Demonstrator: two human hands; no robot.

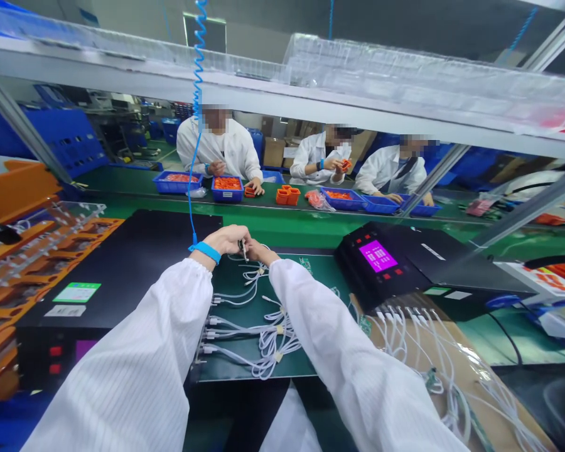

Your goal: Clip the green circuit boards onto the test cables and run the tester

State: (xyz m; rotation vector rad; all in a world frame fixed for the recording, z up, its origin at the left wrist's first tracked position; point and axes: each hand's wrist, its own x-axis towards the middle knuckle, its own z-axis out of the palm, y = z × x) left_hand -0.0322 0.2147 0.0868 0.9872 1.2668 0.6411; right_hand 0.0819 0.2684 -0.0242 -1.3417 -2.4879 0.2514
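Note:
My left hand (230, 240), with a blue wrist strap (206, 252), is closed with its fingertips together over the far part of the green mat (245, 301). Touching it from the right is my right hand (261, 252), also closed and partly covered by its sleeve. A small dark and metallic piece (243, 247) shows between the fingers, too small to name. Just below the hands lie white cables (257, 274). Bundled white cables (275, 339) run across the mat from plugs in the left black box (122, 263).
A black box with a lit purple screen (378, 256) stands right, white cables (395, 323) plugged in. Orange fixtures (51, 276) stand left. Across the green bench (263, 226), several co-workers in white coats handle orange parts beside blue bins (227, 194). A coiled blue cord (198, 63) hangs ahead.

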